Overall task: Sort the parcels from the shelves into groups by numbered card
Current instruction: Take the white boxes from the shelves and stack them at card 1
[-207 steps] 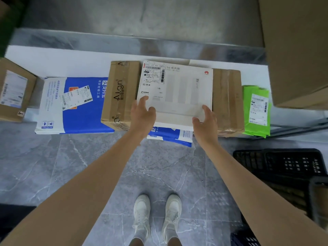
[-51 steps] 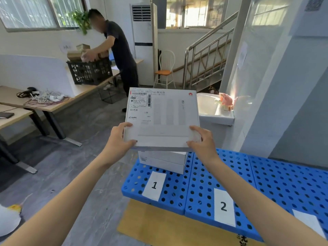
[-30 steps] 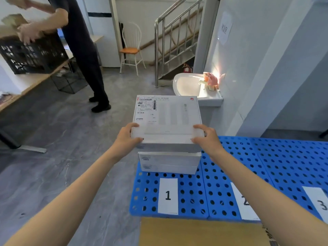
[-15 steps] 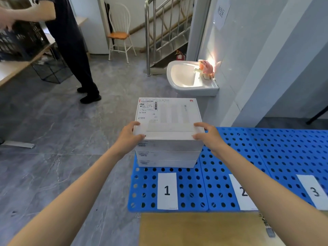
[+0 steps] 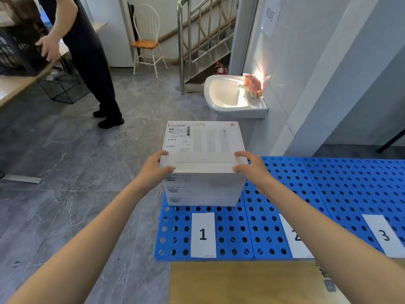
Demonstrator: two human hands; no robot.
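A flat white parcel [image 5: 206,148] with a shipping label lies on top of a stack of white boxes [image 5: 203,194] on the blue perforated pallet [image 5: 328,194]. The stack stands behind card 1 [image 5: 203,234]. My left hand [image 5: 154,170] grips the parcel's near left corner, thumb on top. At the near right corner my right hand [image 5: 252,167] grips it the same way. Card 2 [image 5: 294,238] is partly hidden by my right arm. Card 3 [image 5: 383,234] lies further right.
A cardboard box [image 5: 241,284] sits at the pallet's near edge. A white basin [image 5: 232,97] is mounted on the wall behind the stack. A person in dark clothes [image 5: 87,51] stands at the left by a table with a black crate [image 5: 13,51]. A chair [image 5: 146,40] and stairs stand behind.
I took the white parcel off the shelf, carried it across the room and lowered it onto the white boxes behind card 1. Both hands have kept their grip on it.
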